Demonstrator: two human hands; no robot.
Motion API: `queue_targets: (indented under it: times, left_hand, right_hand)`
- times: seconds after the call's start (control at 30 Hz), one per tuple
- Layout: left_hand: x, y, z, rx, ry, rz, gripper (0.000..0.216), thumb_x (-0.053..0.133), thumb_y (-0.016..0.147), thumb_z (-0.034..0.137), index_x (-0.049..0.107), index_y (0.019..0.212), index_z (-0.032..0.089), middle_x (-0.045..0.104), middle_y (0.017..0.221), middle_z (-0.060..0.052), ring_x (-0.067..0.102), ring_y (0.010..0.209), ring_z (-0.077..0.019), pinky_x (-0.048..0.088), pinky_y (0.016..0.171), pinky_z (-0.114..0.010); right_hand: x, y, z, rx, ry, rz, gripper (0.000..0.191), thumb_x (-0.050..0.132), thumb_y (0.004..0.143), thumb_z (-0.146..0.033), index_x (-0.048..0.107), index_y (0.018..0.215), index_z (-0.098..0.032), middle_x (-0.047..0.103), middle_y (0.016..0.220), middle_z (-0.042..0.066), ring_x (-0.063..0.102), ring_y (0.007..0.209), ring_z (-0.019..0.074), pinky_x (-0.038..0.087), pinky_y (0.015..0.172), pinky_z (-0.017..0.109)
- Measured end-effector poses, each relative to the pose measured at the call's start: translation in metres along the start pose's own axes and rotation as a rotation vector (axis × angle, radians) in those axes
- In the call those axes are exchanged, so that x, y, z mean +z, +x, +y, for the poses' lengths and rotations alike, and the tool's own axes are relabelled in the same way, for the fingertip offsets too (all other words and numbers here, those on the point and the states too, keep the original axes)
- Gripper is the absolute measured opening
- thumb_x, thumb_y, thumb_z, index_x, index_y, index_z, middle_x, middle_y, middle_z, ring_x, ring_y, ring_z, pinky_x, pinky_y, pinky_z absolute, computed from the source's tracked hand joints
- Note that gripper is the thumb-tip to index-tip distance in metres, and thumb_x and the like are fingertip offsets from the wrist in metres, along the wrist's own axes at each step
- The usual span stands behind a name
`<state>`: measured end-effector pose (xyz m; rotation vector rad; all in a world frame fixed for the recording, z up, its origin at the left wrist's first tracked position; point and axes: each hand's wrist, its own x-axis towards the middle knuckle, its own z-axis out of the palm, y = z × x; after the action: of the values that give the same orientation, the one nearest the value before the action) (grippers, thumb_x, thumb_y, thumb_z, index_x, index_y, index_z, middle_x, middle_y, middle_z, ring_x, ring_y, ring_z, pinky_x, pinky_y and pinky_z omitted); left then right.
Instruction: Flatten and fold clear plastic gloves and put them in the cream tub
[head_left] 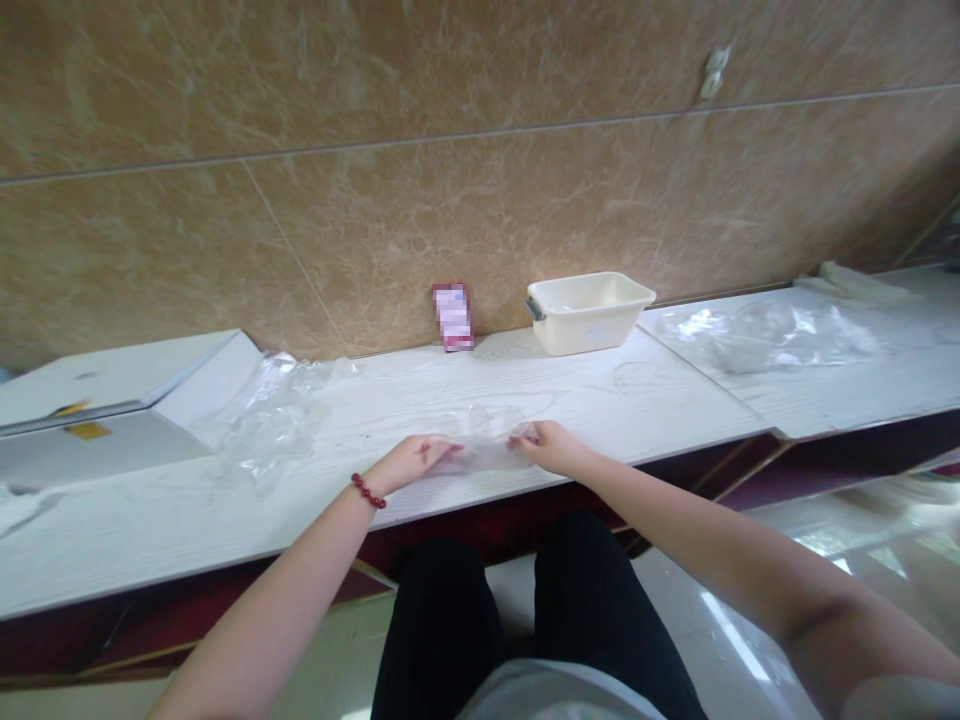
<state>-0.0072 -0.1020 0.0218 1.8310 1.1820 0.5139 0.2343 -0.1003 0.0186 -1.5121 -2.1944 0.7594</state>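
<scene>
At the near edge of the white bench (150,520), my left hand (411,462) and right hand (551,447) each pinch one end of a clear plastic bag (484,445), fingers closed on it. Bag lies on the bench between them. Cream tub (589,312) stands behind, by the wall.

Thin, clear, crinkly plastic film (484,455), a bit shiny. White wood-grain counter (150,510), matt and smooth. Cream plastic tub (589,315), smooth with a soft shine. Brown stone-look wall (375,150), glossy. Shiny red beads (368,491). Glossy floor (825,560).
</scene>
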Motion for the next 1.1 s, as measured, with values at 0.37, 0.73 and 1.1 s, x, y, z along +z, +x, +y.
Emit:
queue_targets:
  times: [0.37,0.73,1.1]
  left_hand:
    - [-0.005,0.031,-0.013,-0.247,-0.329,0.245,0.029,0.062,0.059,0.033,0.056,0.077,0.011,0.058,0.078,-0.005,0.054,0.071,-0.0127,0.043,0.064,-0.026]
    - [0.008,0.049,-0.018,-0.279,-0.353,0.502,0.035,0.066,0.051,0.016,0.049,0.081,0.012,0.053,0.075,-0.002,0.053,0.066,-0.0106,0.044,0.062,-0.024]
    - [-0.005,0.035,-0.021,-0.304,-0.183,0.586,0.044,0.058,0.061,0.037,0.046,0.095,0.014,0.057,0.085,-0.008,0.055,0.072,-0.0148,0.041,0.060,-0.025]
  right_hand:
    - [-0.001,0.029,-0.003,0.260,0.096,0.223,0.015,0.048,0.069,-0.032,0.050,0.071,-0.017,0.055,0.070,0.003,0.050,0.065,0.0132,0.037,0.055,0.023]
    - [0.020,0.056,0.020,0.267,0.243,0.302,0.030,0.056,0.060,-0.019,0.042,0.087,-0.019,0.053,0.087,0.004,0.051,0.074,0.0130,0.041,0.064,0.025]
    - [0.024,0.060,0.027,0.196,0.196,0.293,0.036,0.053,0.059,-0.010,0.041,0.092,-0.018,0.051,0.078,0.001,0.050,0.068,0.0111,0.041,0.065,0.025]
